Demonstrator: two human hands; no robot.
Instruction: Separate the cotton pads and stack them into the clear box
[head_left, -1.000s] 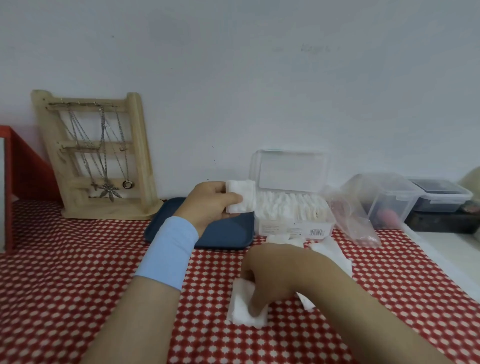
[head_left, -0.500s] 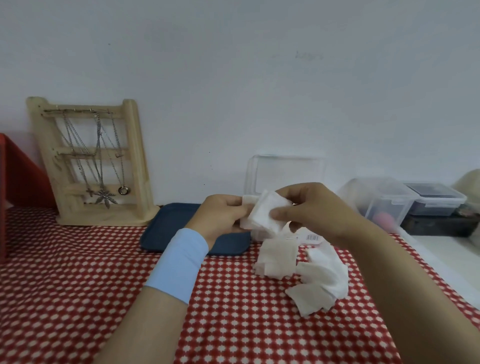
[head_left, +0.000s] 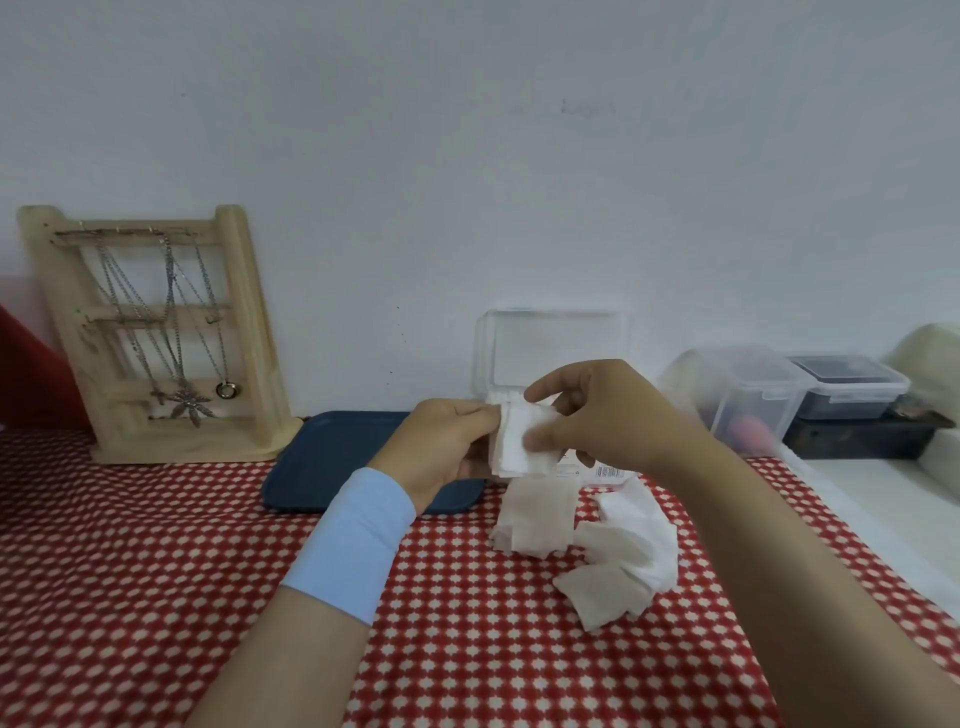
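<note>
With both hands raised close together: pinches one side of a small stack of cotton pads (head_left: 511, 441) in the left hand (head_left: 441, 447), and closes the curled fingers and thumb of the right hand (head_left: 597, 415) on the other side of the same stack. Keeps it off the counter (head_left: 156, 571), directly in front of the clear box (head_left: 550, 348), whose lid stands open just beyond the fingertips.

Looks like the evening-up step, squaring gathered pads before loading. Next calls for carrying the stack forward past the hands and lowering it into the box without letting the layers fan.

Stands the stack on edge, broad face toward the wearer, layers running away toward the box; near square, so no clear long axis. Loose pads (head_left: 597, 551) below the right wrist; blue tray (head_left: 332, 462) beneath the left.
</note>
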